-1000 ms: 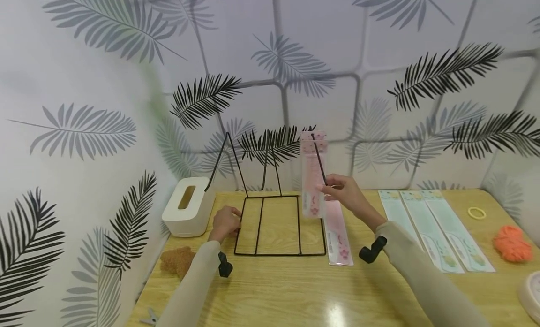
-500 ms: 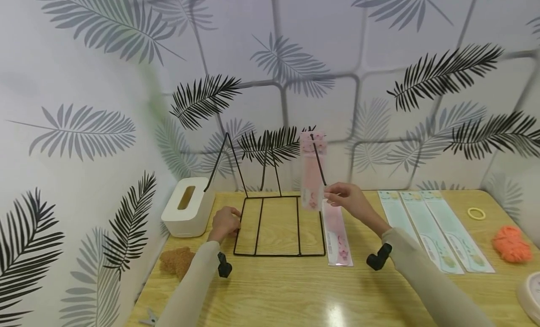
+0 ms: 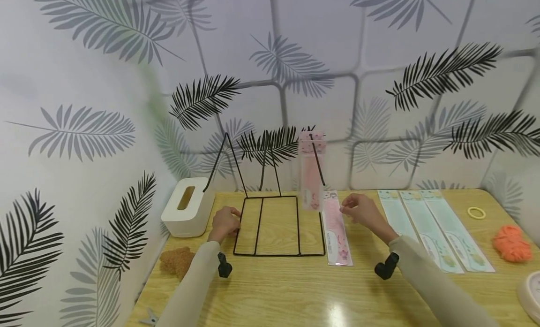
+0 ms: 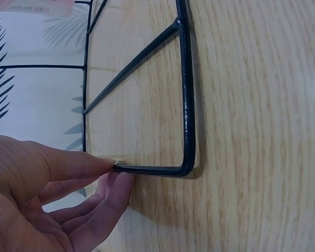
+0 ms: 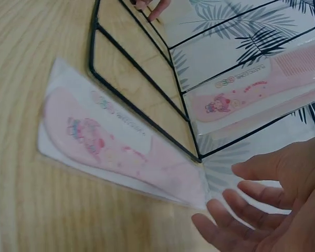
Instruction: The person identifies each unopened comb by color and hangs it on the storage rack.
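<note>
A black wire display rack (image 3: 278,255) stands on the table, its hooks rising at the back. My left hand (image 3: 226,221) pinches the rack's left base bar between thumb and fingers, as the left wrist view shows at the bar (image 4: 152,170). From the right hook hangs a pink packaged comb (image 3: 310,174); whether a second packet hangs with it I cannot tell. Another pink packaged comb (image 3: 336,231) lies flat beside the rack's right side. Just right of it hovers my right hand (image 3: 364,213), holding nothing, fingers loosely bent in the right wrist view (image 5: 275,205).
Several mint-green packets (image 3: 434,231) lie side by side at the right. Beyond them are a yellow ring (image 3: 476,213), an orange fluffy bundle (image 3: 512,244) and a pink round object (image 3: 532,294). At the left stand a white tissue box (image 3: 190,209), a brown fluffy item (image 3: 177,261) and a grey clip (image 3: 149,316).
My right hand has let go of the hanging comb packet and moved down and right, towards the lying packet. The hanging packet has settled on its hook. The left hand has stayed put.
</note>
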`<state>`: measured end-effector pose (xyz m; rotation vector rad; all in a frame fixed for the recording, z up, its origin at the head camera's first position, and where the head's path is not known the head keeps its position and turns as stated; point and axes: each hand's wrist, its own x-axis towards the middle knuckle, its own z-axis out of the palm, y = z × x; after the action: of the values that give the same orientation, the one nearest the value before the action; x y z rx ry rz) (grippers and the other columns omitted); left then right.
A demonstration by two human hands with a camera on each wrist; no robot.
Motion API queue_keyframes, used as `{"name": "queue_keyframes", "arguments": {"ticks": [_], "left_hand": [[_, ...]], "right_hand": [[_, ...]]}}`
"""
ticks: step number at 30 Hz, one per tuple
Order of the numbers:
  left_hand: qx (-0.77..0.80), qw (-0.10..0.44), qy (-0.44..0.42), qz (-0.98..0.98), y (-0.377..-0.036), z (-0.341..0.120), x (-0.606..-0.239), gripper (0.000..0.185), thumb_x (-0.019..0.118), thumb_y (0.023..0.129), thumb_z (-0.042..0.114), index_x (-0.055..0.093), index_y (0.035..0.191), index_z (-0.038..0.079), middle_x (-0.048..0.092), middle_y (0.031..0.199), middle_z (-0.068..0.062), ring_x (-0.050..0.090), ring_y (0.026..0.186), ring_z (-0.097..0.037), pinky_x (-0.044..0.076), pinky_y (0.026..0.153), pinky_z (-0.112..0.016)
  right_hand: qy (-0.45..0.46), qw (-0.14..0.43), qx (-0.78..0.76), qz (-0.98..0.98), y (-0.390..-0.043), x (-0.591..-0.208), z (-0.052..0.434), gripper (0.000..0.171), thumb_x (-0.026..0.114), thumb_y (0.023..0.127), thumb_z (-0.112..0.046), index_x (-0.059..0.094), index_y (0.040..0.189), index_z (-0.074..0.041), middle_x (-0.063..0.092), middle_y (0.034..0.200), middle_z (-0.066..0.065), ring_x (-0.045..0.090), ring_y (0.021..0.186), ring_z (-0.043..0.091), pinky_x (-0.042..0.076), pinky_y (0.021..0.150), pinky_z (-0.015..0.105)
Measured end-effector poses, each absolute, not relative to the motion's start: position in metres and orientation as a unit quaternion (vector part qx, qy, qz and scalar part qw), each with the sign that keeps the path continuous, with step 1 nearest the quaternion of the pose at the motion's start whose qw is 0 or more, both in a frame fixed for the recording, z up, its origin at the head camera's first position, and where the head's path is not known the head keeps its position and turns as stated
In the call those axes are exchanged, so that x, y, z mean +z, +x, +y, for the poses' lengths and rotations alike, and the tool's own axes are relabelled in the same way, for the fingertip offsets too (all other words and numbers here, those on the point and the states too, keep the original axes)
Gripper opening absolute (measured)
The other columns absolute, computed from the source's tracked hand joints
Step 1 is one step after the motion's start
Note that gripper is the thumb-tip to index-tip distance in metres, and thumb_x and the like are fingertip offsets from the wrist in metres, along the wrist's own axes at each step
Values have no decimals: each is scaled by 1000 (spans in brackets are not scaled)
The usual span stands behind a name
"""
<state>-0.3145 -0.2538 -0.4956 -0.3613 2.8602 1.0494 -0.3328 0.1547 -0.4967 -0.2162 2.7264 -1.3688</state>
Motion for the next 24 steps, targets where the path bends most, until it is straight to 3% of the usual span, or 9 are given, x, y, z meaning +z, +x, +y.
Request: {"name": "queue_keyframes", "arguments": {"ticks": [7,10,13,18,24], "left_hand": [[337,33,-119,933,-315,-253,-496,35,64,90,-4,74,124,1,75,99,-20,67,58,-22,60,54,-33],[338,33,-117,933,-315,-254,-497,36,64,90,-3,74,124,1,75,98,-19,66,57,-21,59,53,-32],[338,34,-116,933,-316,-254,-498,36,63,90,-4,74,124,1,75,90,-17,66,57,-21,60,54,-34],[336,36,-116,934,-316,-253,-499,37,64,89,-4,74,124,0,72,77,-13,64,57,-20,59,54,-33],[330,32,-116,936,-316,-253,-499,35,66,89,-4,74,123,1,71,75,-12,65,57,-21,58,52,-32]], "right_hand": [[-48,89,-368,924,-324,-507,147,41,79,92,-23,59,111,7,66,112,27,63,91,31,53,71,36],[-36,100,-343,933,-323,-512,140,43,83,90,-30,56,96,4,60,88,16,53,75,24,43,61,31],[-28,94,-311,945,-324,-517,133,47,85,87,-33,52,90,0,44,76,6,43,67,19,34,57,30],[-13,89,-295,951,-321,-515,126,48,87,84,-30,56,94,5,48,76,8,49,68,23,38,57,32],[-14,85,-293,952,-320,-514,125,38,88,83,-25,61,85,2,54,72,7,51,63,20,38,53,28]]}}
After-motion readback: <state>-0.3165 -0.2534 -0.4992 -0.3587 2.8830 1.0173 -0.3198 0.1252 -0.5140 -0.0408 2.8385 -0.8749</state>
